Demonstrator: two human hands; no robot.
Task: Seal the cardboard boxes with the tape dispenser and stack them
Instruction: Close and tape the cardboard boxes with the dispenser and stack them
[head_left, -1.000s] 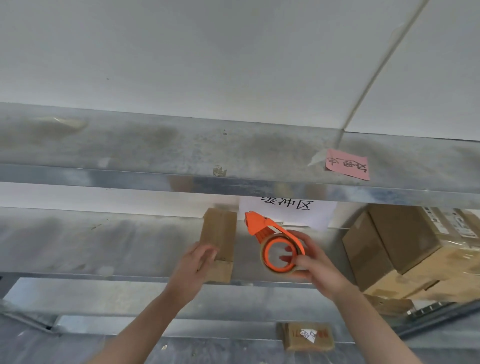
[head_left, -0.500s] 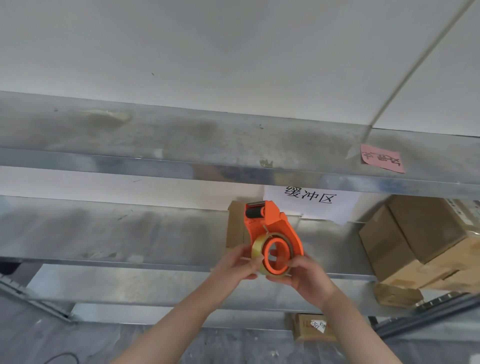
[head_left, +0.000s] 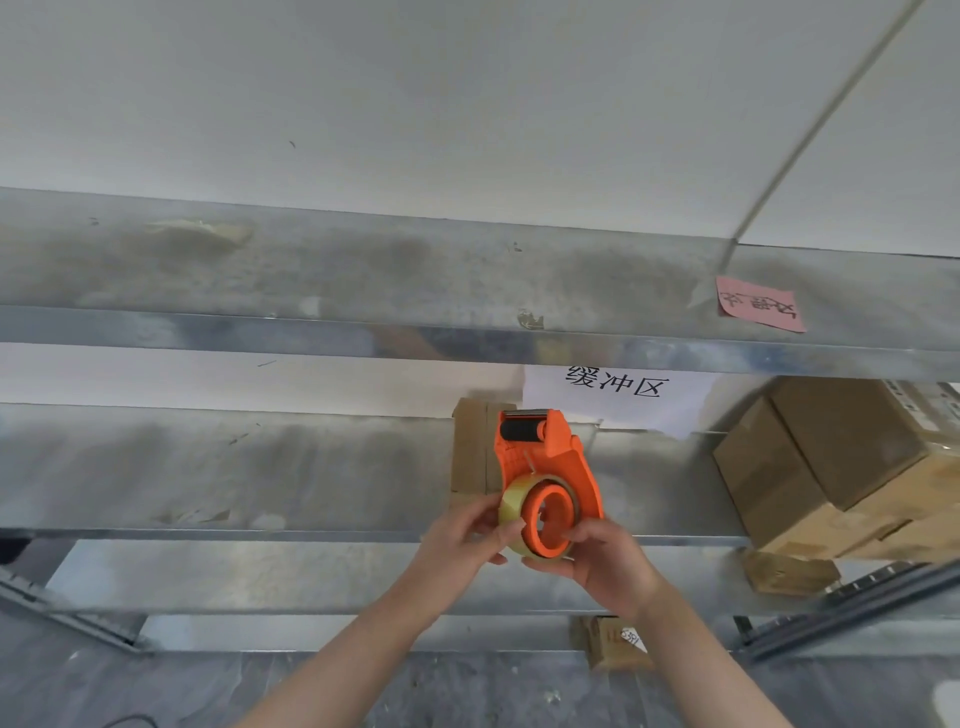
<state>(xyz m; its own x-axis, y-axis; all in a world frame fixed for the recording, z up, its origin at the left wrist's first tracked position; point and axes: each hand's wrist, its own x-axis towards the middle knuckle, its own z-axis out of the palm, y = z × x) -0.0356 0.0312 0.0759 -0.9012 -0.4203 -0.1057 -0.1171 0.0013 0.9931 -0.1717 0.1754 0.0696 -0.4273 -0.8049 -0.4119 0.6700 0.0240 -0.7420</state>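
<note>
1. Left half of the frame: a bare metal shelf (head_left: 208, 467) runs across the middle. A second shelf board (head_left: 311, 270) lies above it, and a white wall fills the top.
2. Lower centre-left: the left hand (head_left: 462, 540) reaches up from the bottom edge. Its thumb and fingertips are narrowed into a pinch on the near rim of the tape roll (head_left: 514, 512).
3. Just above that hand, a narrow cardboard box (head_left: 467, 452) stands upright on the middle shelf, partly hidden behind the dispenser.
4. Centre: the orange tape dispenser (head_left: 566, 457) is held in the air in front of the shelf. Its black roller end points up and the yellowish roll sits at its lower end.
5. Just right of centre: the right hand (head_left: 608, 566) cups the dispenser from below, with its fingers curled round the bottom of the hub.
6. Above the dispenser, a white paper sign (head_left: 613, 395) with printed characters hangs on the wall.
7. Bottom centre-right: a small labelled box (head_left: 613, 642) sits on a lower level.
8. Upper right: a pink note (head_left: 759, 304) is stuck to the upper shelf board.
9. Right edge: stacked cardboard boxes (head_left: 841, 457) rest on the middle shelf, and a flat box (head_left: 789, 571) lies just below them.
</note>
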